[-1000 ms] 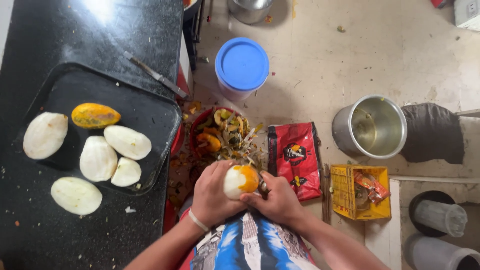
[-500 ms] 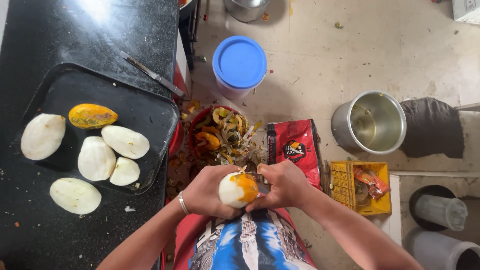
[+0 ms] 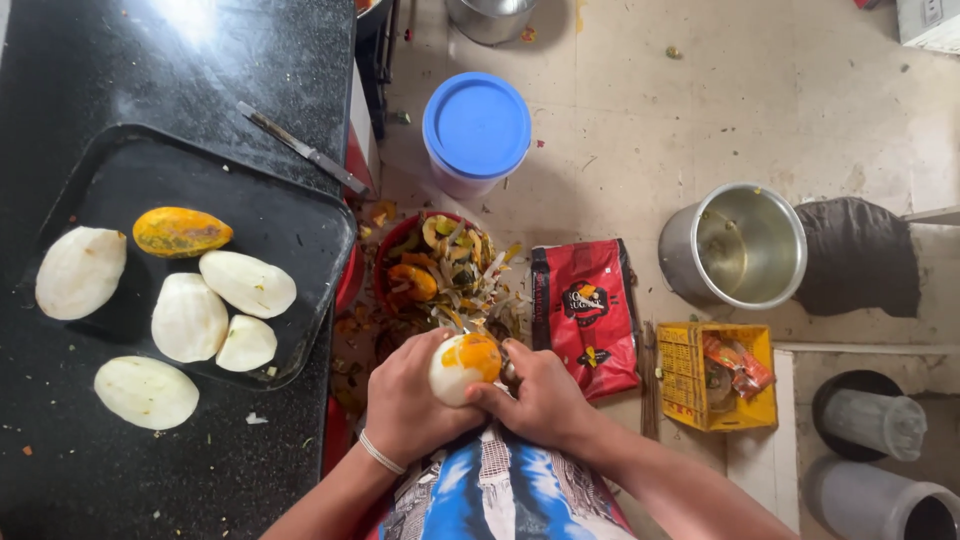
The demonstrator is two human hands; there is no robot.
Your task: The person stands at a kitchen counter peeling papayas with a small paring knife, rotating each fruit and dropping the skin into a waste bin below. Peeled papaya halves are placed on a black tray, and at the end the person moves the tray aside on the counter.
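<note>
My left hand (image 3: pixel 408 400) cups a partly peeled mango (image 3: pixel 462 366), pale where the skin is off and orange-yellow on top. My right hand (image 3: pixel 540 400) presses against its right side, gripping a small peeler whose blade is mostly hidden by my fingers. Both hands are held over a red bowl (image 3: pixel 385 262) heaped with peels on the floor. On the black counter to the left, a black tray (image 3: pixel 290 225) carries three peeled pale mangoes and one unpeeled yellow-orange mango (image 3: pixel 181 231). Another peeled mango (image 3: pixel 147 392) lies off the tray.
A knife (image 3: pixel 303 149) lies on the counter above the tray. On the floor are a blue-lidded tub (image 3: pixel 477 126), a red packet (image 3: pixel 584 311), a steel pot (image 3: pixel 741 245), a yellow box (image 3: pixel 716 378), a dark cloth (image 3: pixel 856 252) and grey containers (image 3: pixel 868 417) at the right.
My hands have turned the mango so more orange skin faces up. They stay above the peel bowl, and the view has shifted slightly.
</note>
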